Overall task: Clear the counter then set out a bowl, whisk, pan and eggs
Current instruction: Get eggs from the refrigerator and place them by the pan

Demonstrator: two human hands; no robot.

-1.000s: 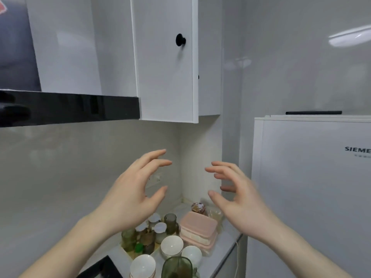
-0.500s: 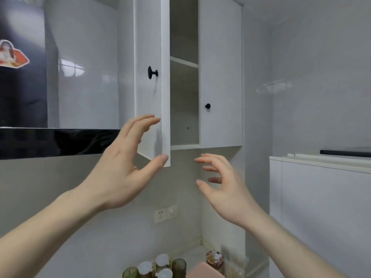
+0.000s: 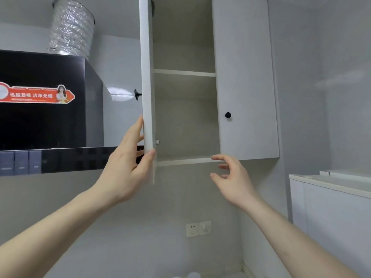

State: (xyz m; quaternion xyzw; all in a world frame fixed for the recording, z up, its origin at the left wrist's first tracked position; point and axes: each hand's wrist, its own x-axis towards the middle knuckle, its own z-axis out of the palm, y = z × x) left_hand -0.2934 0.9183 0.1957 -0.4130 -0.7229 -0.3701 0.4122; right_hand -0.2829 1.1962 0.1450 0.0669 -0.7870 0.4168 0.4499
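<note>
Overhead, my left hand [image 3: 128, 167] grasps the lower free edge of the open cabinet door [image 3: 147, 87], fingers along its outer face and thumb hooked on the inner side, below its black knob [image 3: 138, 94]. My right hand [image 3: 230, 177] hangs loose with fingers half curled, holding nothing, just under the cabinet's bottom edge [image 3: 186, 161] and clear of the shut right door [image 3: 247, 81]. Between my forearms lies open wall down to the outlet pair [image 3: 198, 229]. To the left the black range hood [image 3: 42, 109] juts out near the door; to the right stands the white fridge [image 3: 331, 207]. Both cabinet compartments, split by one shelf [image 3: 184, 72], show bare boards. No bowl, whisk, pan or eggs appear here.
</note>
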